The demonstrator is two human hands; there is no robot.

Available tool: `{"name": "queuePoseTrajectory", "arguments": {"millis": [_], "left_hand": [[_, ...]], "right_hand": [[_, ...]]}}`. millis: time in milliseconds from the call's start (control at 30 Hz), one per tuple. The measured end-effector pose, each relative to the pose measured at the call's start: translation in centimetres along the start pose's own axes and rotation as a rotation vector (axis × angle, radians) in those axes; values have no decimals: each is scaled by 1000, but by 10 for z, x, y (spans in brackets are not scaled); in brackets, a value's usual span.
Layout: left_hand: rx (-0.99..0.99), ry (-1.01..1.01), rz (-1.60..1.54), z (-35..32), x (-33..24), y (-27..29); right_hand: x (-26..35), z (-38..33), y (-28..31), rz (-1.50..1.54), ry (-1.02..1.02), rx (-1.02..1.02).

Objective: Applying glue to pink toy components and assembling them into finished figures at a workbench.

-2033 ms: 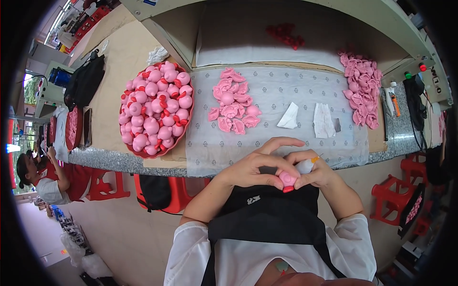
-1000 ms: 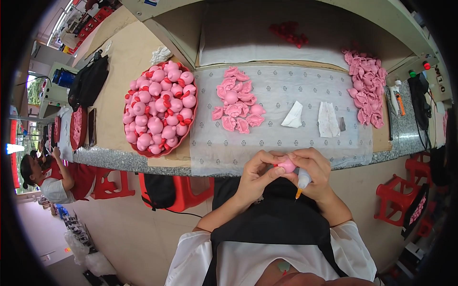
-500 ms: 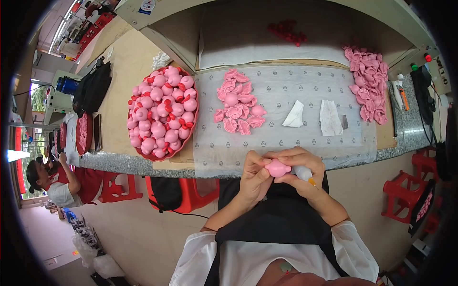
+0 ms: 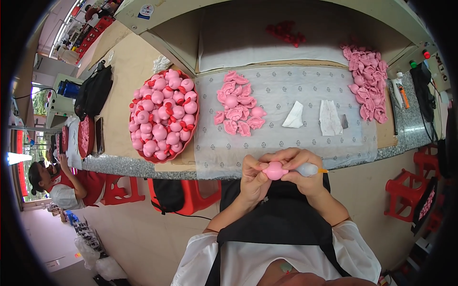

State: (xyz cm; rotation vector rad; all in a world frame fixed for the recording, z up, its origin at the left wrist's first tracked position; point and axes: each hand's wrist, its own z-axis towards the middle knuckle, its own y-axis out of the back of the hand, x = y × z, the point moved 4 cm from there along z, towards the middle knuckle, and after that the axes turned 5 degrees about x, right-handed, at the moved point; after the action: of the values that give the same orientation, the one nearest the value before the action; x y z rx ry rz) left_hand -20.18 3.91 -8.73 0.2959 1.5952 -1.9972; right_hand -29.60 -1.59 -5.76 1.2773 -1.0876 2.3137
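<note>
A round pink plastic piece [image 4: 275,170] is pinched between the fingertips of both hands, just over the table's front edge. My left hand [image 4: 253,176] grips its left side with thumb and fingers. On its right side, the thumb and fingers of my right hand [image 4: 305,178] press against it. A small translucent glue bottle [image 4: 307,169] with an orange tip also sits in my right hand, its tip pointing right. Beyond my hands, a loose pile of pink shell-like pieces [image 4: 237,102] lies on the printed sheet [image 4: 281,86].
At the left stands a red basket [image 4: 192,138] full of round pink pieces with red parts. Two paper scraps [image 4: 329,119] lie right of centre. More pink pieces [image 4: 367,83] are heaped at the far right, near an orange-handled tool [image 4: 404,95]. A co-worker [image 4: 71,183] sits at the left.
The pink piece has turned in my fingers, so its pointed end no longer shows on the right. The bottle has swung, its tip now pointing right instead of down and right.
</note>
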Motion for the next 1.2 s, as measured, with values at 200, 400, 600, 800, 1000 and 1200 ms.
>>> {"name": "queuePoseTrajectory", "arguments": {"millis": [200,400,600,800,1000,1200], "left_hand": [[28,-27,118,2,0,0],[7,-53,206,4,1,-4],[8,-131,328,3,1,-3],[22,-151,348,6,-1,-4],[-125,37,543,7,-10,-10],[-137,289,56,18,-7,1]], "right_hand": [[-4,-4,8,4,-14,-18],[-6,-3,10,50,-34,-44],[-11,-2,12,151,-72,-63],[-13,-2,16,213,-96,-97],[-5,2,12,66,-174,-143],[30,18,30,-455,-121,-179]]}}
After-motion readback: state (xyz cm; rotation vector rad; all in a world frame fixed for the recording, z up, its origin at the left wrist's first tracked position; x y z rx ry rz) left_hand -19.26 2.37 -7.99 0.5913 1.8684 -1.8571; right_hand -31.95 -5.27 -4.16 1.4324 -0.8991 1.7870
